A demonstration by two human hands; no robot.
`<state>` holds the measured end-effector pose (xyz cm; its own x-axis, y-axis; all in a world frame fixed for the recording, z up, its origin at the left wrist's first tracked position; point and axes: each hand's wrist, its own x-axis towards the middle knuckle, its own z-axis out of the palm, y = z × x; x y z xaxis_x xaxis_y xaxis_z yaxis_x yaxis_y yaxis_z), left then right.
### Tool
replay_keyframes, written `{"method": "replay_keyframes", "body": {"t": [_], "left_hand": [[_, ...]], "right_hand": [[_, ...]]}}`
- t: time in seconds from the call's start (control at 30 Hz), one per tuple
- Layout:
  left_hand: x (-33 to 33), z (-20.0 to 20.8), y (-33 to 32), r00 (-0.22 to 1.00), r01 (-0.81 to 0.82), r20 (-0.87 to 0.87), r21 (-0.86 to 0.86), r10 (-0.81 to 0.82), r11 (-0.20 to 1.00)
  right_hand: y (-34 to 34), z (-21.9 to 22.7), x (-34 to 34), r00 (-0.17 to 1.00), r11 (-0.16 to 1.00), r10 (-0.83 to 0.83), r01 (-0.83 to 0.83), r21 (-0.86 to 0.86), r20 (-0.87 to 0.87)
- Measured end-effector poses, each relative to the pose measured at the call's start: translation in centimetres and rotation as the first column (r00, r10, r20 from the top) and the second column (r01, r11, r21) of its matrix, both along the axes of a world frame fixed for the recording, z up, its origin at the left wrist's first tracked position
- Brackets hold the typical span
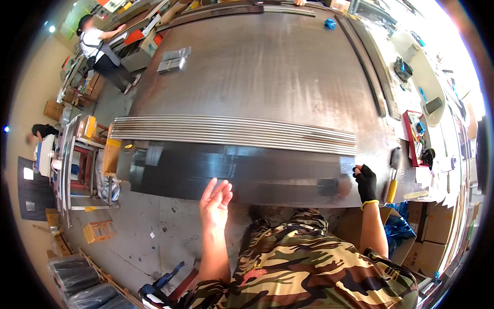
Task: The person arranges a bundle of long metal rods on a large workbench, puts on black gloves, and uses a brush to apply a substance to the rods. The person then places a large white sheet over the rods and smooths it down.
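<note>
At the near edge of a big steel desk [288, 67] in a workshop, we stand over a long dark metal sheet [231, 172] that lies flat along the front, its left end jutting past the desk corner. Our left hand [215, 202], bare, hangs open with fingers spread just off the sheet's near edge, grasping nothing. Our right hand [366, 181], in a black glove, rests on the sheet's right end near the corner; whether the fingers clamp the edge or only press on it we cannot tell. Just behind the sheet lies a bundle of long silvery strips [231, 130], side by side and parallel to it.

To handle such a sheet well, we judge, both hands should take it well apart and lift evenly, so the long overhang does not sag or scrape, and the bare hand should keep clear of the raw edge.

A hammer with a yellow handle [393, 180] lies just right of the gloved hand. Brown cardboard boxes [435, 242] are stacked low on the right, beside blue plastic wrapping. A red tray [411, 136] sits further up that side. Far left, a person in a white top [95, 44] works at another bench.
</note>
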<state>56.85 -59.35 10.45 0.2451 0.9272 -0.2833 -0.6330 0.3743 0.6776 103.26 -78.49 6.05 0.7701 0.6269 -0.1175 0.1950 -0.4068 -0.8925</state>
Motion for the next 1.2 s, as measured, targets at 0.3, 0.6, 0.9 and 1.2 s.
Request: {"method": "replay_keyframes", "body": {"t": [0.3, 0.6, 0.9, 1.2], "left_hand": [[-5.5, -2.8, 3.0, 0.609, 0.238, -0.786, 0.310, 0.107, 0.921], [-2.4, -1.4, 9.6, -0.083, 0.908, -0.866, 0.138, 0.492, 0.396], [-3.0, -3.3, 14.3, -0.086, 0.996, -0.770, -0.077, 0.632, 0.041], [-3.6, 2.1, 13.2, 0.159, 0.978, -0.696, 0.207, 0.701, -0.016]], "right_hand": [[-2.2, -4.5, -0.4, 0.890, 0.923, -0.129, 0.269, -0.274, 0.438], [3.4, 0.9, -1.9, 0.912, 0.748, -0.126, 0.345, -0.567, 0.389], [3.0, 0.5, -1.3, 0.961, 0.778, -0.176, 0.267, -0.568, 0.211], [-2.1, 1.3, -0.5, 0.958, 0.936, 0.285, -0.283, -0.210, -0.022]]}}
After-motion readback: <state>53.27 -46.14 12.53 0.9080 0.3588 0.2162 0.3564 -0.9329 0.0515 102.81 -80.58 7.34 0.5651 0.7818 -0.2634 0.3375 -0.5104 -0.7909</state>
